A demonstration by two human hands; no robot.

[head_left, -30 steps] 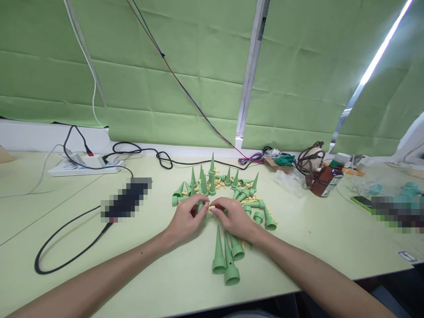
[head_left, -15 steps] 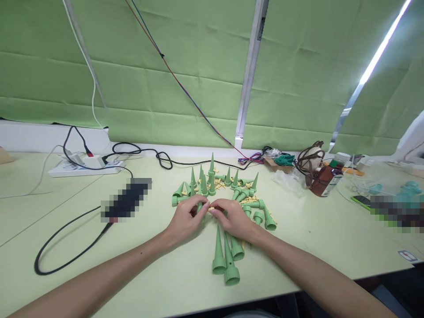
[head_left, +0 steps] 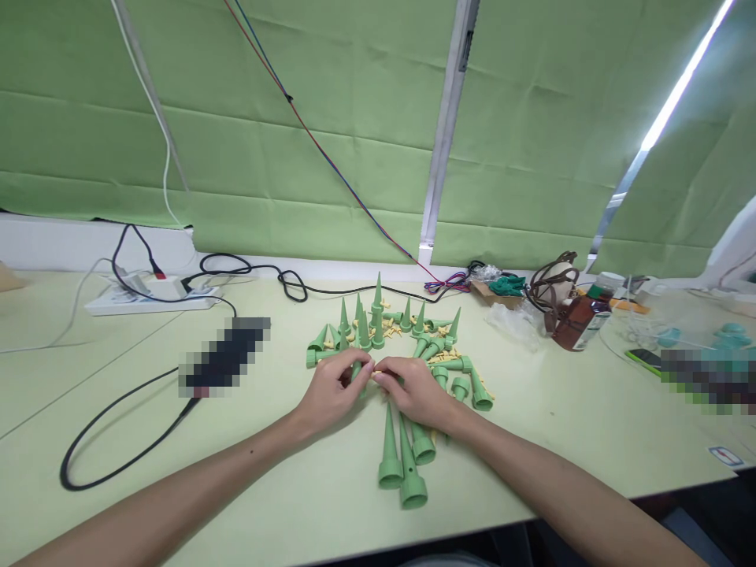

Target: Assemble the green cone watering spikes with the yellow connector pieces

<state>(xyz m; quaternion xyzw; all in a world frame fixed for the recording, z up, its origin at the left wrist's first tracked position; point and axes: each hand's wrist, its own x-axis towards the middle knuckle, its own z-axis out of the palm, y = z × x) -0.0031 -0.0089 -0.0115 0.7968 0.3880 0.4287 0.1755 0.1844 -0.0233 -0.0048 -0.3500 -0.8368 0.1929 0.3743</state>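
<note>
My left hand is closed around a green plastic cone, mostly hidden by the fingers. Thumb and forefinger of my right hand pinch a small yellow plastic piece against the side of that cone, and the fingertips of both hands almost meet. Whether the piece sits in a hole there I cannot tell. Behind the hands, several green cones stand point up among scattered yellow pieces. Nearer me, more cones lie on their sides, wide ends towards me.
On the left a blurred dark device lies with a looped black cable. A white power strip rests behind it. To the right stand a brown bottle and a clear plastic bag. A green-edged phone lies farther right.
Both hands stay almost in place. My right fingertips have shifted very slightly at the yellow piece; the cones on the table have not moved.
</note>
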